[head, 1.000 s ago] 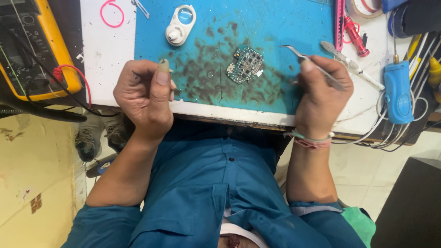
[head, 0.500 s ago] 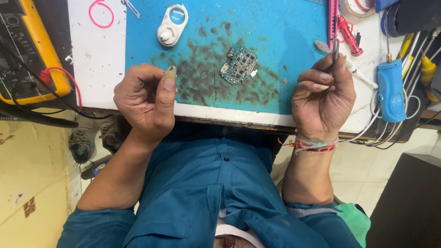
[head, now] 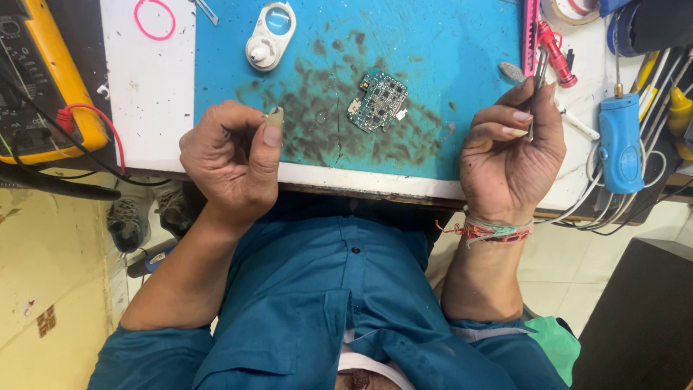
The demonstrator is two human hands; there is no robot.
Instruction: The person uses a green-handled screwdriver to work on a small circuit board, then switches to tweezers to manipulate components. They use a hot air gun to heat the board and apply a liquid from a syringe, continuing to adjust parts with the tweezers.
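Observation:
My left hand is raised over the near edge of the blue work mat, thumb and fingertips pinched on a tiny part too small to identify. My right hand holds thin metal tweezers upright between thumb and fingers, tips pointing away from me. A small green circuit board lies on the stained middle of the mat, between both hands and touched by neither.
A white round device shell lies at the mat's far side. A yellow multimeter with a red lead sits at left, a pink band on the white table. Right: blue handled tool, red tool, cables.
My right hand has swung the tweezers from lying sideways toward the board to pointing upright, and has drifted right. The left hand has kept its pinch.

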